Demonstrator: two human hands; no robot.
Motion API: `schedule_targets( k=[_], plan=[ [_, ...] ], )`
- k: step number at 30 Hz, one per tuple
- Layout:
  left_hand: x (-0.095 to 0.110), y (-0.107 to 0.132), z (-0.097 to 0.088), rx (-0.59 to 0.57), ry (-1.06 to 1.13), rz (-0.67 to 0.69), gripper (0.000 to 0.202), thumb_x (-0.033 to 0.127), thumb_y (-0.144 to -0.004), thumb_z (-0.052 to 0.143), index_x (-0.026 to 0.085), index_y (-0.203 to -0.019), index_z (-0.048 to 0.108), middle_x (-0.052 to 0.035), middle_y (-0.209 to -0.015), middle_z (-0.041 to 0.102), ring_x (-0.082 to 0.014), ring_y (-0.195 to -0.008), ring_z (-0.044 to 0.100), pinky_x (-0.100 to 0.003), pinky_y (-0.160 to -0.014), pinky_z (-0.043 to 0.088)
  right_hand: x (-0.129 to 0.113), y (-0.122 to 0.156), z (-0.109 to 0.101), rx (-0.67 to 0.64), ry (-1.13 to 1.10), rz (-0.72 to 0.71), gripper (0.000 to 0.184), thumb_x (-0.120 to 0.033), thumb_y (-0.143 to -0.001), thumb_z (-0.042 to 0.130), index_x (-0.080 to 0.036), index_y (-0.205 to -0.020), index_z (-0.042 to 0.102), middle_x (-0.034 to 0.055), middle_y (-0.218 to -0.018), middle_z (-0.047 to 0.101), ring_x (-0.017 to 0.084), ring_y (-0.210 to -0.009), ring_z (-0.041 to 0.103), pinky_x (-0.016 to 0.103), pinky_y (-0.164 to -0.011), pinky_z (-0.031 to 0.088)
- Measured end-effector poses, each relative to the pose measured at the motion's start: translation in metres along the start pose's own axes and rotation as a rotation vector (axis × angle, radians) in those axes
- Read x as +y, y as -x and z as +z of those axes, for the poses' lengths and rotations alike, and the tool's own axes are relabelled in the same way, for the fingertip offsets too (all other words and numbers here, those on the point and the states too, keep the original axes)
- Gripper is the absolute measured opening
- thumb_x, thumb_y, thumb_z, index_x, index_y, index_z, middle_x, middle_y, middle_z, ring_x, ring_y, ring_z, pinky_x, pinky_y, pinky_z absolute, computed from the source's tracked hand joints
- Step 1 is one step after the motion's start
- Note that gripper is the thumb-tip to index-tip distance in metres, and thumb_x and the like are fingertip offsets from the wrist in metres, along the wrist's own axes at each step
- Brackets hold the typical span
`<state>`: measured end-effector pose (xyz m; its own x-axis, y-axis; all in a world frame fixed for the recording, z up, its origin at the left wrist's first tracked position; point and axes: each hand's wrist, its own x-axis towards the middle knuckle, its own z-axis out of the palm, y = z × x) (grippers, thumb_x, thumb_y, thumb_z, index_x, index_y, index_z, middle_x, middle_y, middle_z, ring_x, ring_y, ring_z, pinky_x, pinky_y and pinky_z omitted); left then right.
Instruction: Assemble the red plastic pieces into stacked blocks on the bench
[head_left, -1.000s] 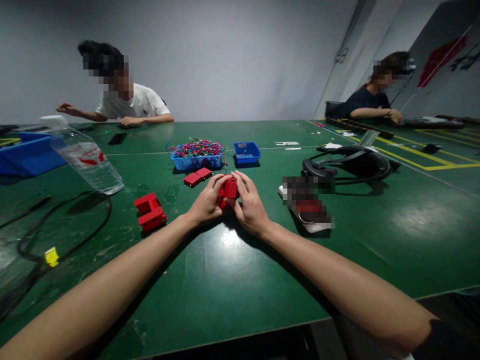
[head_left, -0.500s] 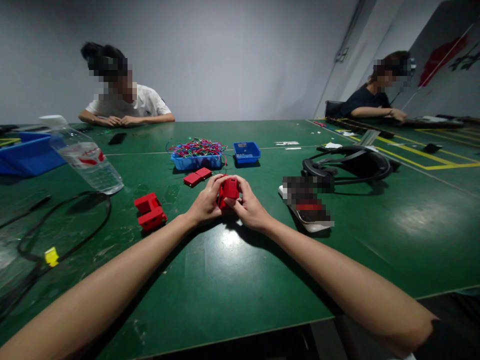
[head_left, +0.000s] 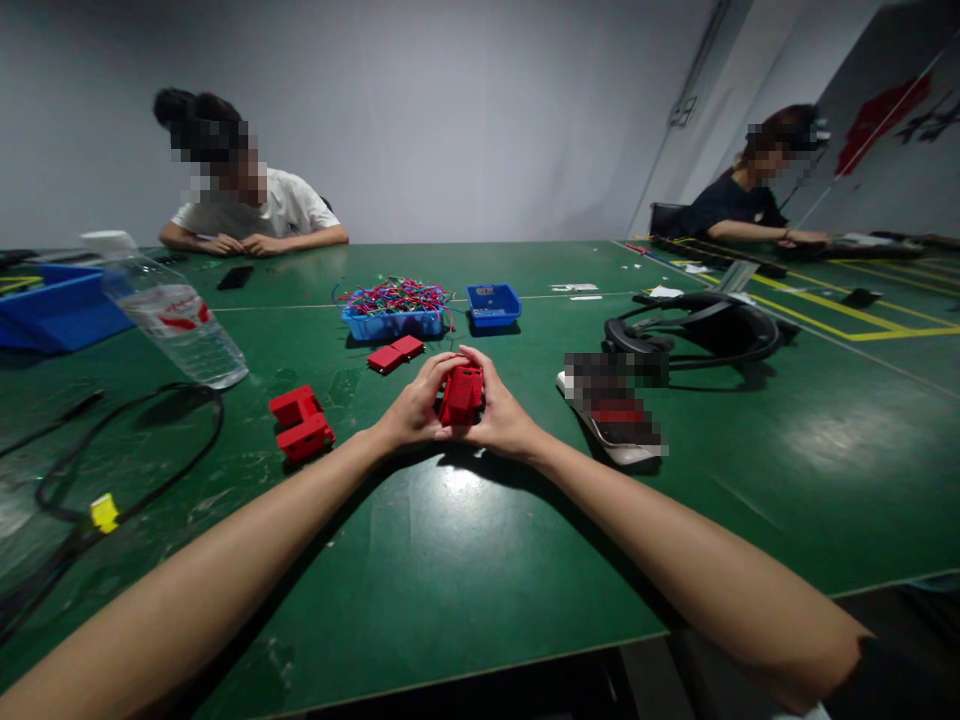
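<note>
Although partly out of sight — a boxy, slotted red part (head_left: 462, 397).

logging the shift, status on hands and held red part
Left hand, right hand: both on red part. Sides partly covered. Nothing seen blocking; bottle off left.

A scuffed green table (head_left: 360, 610) carries a spread of gear, placed here around the glare (head_left: 459, 500) on its surface. At 12 o'clock sits a small blue tray (head_left: 493, 318); at 2 lie paper (head_left: 664, 292) and a black headset (head_left: 724, 330), with a white-rimmed, part-pixelated object (head_left: 634, 458) between 2 and 3. Black cables (head_left: 66, 557) with a yellow tag (head_left: 104, 513) curl at 9. A red bracket (head_left: 300, 444) and blue bin (head_left: 67, 318) fall between 9 and 10, a bottle (head_left: 174, 325) and phone (head_left: 235, 278) at 10, a wire tray (head_left: 397, 325) and two red blocks (head_left: 385, 358) at 11.
</note>
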<state>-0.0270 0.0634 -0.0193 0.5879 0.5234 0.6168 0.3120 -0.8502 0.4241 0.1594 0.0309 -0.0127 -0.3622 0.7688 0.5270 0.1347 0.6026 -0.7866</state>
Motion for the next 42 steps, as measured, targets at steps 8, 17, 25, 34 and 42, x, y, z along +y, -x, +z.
schedule_targets(
  k=[8, 17, 25, 34, 42],
  plan=[
    [0.004, -0.002, 0.001, -0.076, 0.089, 0.049, 0.117, 0.052, -0.058, 0.085, 0.021, -0.150, 0.020, -0.0219, -0.149, 0.035, -0.0400, -0.135, 0.043, -0.056, -0.111, 0.038, -0.005, 0.004, 0.006, 0.144, 0.098, 0.027, 0.088, -0.028, -0.059, 0.084, -0.025, -0.136, 0.042, 0.0117, -0.137, 0.049, 0.027, -0.127, 0.050, 0.046, -0.107, 0.046],
    [0.021, -0.001, -0.007, -0.065, 0.116, -0.134, 0.067, 0.052, -0.093, 0.046, 0.016, -0.147, 0.028, -0.0199, -0.152, 0.037, -0.0345, -0.137, 0.043, -0.053, -0.115, 0.033, -0.006, 0.003, 0.007, 0.209, 0.122, 0.001, 0.073, -0.023, -0.062, 0.075, -0.026, -0.128, 0.044, 0.0100, -0.133, 0.051, 0.027, -0.124, 0.053, 0.047, -0.104, 0.048],
    [0.015, 0.000, -0.003, 0.003, 0.077, -0.089, 0.077, 0.068, -0.090, 0.040, 0.014, -0.144, 0.032, -0.0224, -0.149, 0.040, -0.0350, -0.136, 0.045, -0.052, -0.113, 0.037, -0.001, 0.003, 0.008, 0.194, 0.091, 0.032, 0.070, -0.023, -0.059, 0.075, -0.025, -0.121, 0.041, 0.0123, -0.136, 0.047, 0.028, -0.125, 0.052, 0.047, -0.101, 0.050],
    [0.009, 0.002, -0.001, 0.050, 0.036, -0.052, 0.075, 0.069, -0.089, 0.043, 0.018, -0.143, 0.032, -0.0215, -0.151, 0.040, -0.0345, -0.132, 0.049, -0.050, -0.108, 0.042, -0.002, 0.003, 0.007, 0.165, 0.127, 0.015, 0.069, -0.024, -0.061, 0.077, -0.025, -0.120, 0.042, 0.0141, -0.144, 0.040, 0.029, -0.130, 0.050, 0.048, -0.103, 0.049],
    [0.014, -0.001, -0.003, 0.067, 0.075, -0.079, 0.076, 0.073, -0.087, 0.040, 0.018, -0.139, 0.038, -0.0201, -0.146, 0.044, -0.0338, -0.130, 0.050, -0.048, -0.107, 0.043, -0.003, 0.004, 0.006, 0.142, 0.154, -0.001, 0.071, -0.024, -0.061, 0.078, -0.026, -0.121, 0.041, 0.0147, -0.145, 0.039, 0.028, -0.130, 0.049, 0.047, -0.103, 0.047]
  ],
)
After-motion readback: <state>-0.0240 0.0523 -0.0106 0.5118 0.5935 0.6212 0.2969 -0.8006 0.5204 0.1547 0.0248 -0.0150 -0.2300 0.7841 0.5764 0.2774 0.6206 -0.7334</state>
